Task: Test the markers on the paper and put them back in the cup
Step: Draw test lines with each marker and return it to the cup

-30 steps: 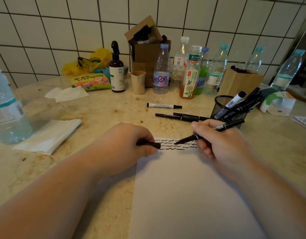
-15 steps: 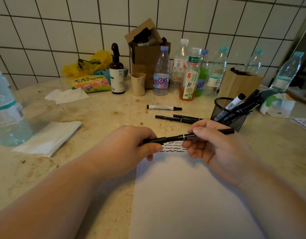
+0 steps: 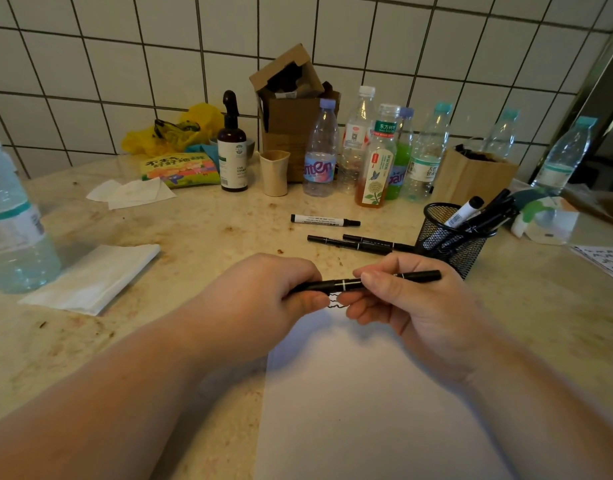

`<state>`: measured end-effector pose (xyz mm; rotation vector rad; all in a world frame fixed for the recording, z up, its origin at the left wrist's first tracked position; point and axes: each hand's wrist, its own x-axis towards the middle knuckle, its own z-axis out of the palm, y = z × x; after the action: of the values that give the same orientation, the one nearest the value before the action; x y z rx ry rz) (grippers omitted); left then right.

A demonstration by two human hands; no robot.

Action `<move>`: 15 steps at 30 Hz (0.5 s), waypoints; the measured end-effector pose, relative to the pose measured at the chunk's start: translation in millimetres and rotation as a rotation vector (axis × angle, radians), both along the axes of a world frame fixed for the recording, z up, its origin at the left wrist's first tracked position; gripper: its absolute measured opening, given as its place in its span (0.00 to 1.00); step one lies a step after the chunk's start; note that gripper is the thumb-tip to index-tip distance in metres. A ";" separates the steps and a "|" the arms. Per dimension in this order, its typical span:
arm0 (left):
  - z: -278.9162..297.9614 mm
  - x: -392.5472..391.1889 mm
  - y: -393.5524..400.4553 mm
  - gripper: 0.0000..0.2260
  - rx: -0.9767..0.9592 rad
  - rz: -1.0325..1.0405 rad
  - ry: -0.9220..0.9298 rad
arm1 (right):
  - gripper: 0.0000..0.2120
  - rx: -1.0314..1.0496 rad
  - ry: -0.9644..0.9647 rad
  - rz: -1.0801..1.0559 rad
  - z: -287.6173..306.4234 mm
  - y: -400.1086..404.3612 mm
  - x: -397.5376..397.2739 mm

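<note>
Hands meet over the far end of the white sheet of paper (image 3: 367, 393), which lies on the mottled beige stone bench (image 3: 201, 237). Between them is a slim black marker with white rings (image 3: 348, 284), held above the paper with its long axis nearly level, running left to right and rising slightly toward the black mesh wire cup (image 3: 452, 237). The left hand (image 3: 263, 299) has a curled grip round the marker's left end; the right hand (image 3: 412, 303) pinches the barrel with thumb and fingertips, the right end jutting past it. A bit of black wavy line shows on the paper under the fingers. More markers lean in the cup, and three loose markers (image 3: 360, 242) lie flat on the bench beyond the hands.
</note>
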<state>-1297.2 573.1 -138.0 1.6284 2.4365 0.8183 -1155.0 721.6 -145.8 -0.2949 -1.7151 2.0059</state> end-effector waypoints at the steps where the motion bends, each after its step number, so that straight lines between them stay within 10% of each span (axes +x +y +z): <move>1: 0.5 -0.4 -0.6 0.06 0.016 -0.002 0.029 | 0.05 -0.011 0.004 -0.001 -0.2 0.2 0.0; 7: -1.4 0.5 3.0 0.15 -0.189 -0.129 0.038 | 0.09 0.323 -0.114 0.106 -3.2 -9.7 3.4; 15: -11.7 -9.5 -3.3 0.21 -0.223 0.021 -0.048 | 0.15 0.122 0.189 -0.549 18.7 26.8 10.4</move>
<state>-1306.8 569.8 -149.7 1.4888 2.4153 0.5574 -1144.6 748.4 -127.1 -0.4606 -1.4364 1.4759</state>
